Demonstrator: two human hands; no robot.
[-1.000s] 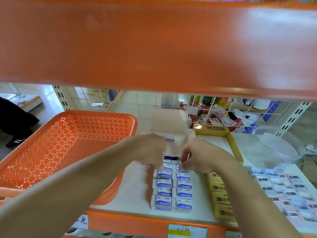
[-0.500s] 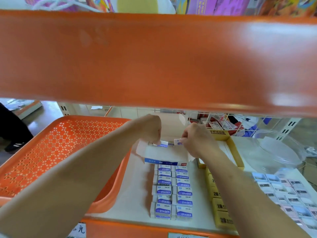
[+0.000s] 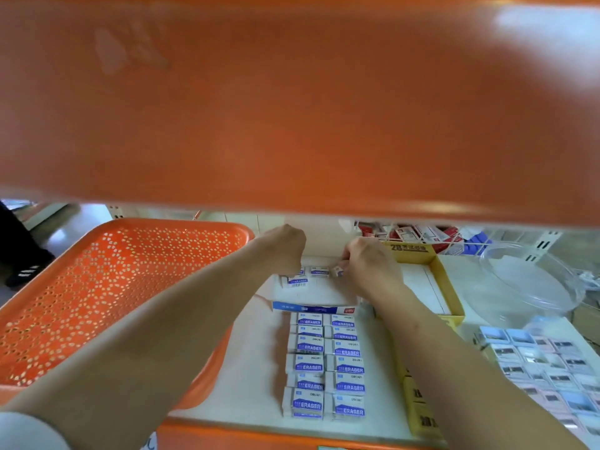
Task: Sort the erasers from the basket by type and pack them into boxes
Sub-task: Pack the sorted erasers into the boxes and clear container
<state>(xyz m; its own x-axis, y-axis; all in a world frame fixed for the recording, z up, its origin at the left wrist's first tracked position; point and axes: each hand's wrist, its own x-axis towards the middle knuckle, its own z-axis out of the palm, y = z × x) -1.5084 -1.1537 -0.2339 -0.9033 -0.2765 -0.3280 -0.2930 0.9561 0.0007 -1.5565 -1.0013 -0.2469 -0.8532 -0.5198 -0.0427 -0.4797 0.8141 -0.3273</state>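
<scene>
Your right hand [image 3: 370,267] pinches an eraser [image 3: 337,272] over the white box [image 3: 319,293], tight between basket [image 3: 162,223] and yellow box [image 3: 447,282]. Left hand [image 3: 285,251] curled, grip unclear; orange shelf [image 3: 292,108] hides the far side.

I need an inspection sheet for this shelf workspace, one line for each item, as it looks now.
Surface: white shelf, two columns of blue erasers lying on it.
Job's things: orange basket at left; open white box with some erasers at its back; open yellow box; yellow erasers; pastel erasers.
Clutter: clear plastic lid.
Hands: left hand curled over the white box, grip hidden; right hand pinches an eraser.
Cables: nothing seen.
Surroundings: orange upper shelf; red-white packs behind.
</scene>
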